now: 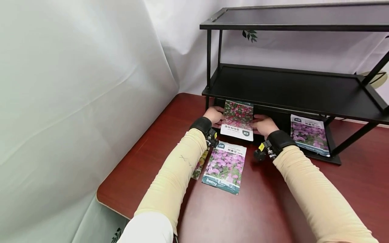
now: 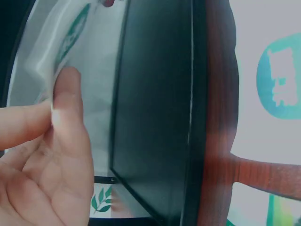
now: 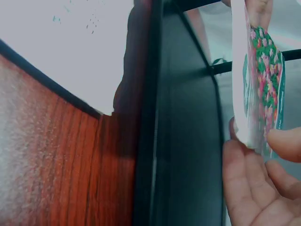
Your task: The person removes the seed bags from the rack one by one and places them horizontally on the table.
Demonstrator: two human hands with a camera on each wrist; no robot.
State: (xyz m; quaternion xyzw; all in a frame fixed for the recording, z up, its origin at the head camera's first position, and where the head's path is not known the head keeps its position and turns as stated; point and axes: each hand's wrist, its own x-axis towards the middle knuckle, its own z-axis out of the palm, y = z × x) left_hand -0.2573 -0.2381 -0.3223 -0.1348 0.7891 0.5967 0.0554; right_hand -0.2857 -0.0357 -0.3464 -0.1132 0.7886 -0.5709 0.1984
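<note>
Sleeves cut off; both hands (image 1: 214,115) pinch packet (image 1: 238,120), fingertips hidden.

I'm at a staged work corner, more a recording set than a home: white sheets (image 1: 76,84) hang as backdrop behind my red-brown table (image 1: 146,162), a bare black metal shelf (image 1: 291,87) stands on it, and flower seed packets (image 1: 225,167) lie about like shop stock.
</note>
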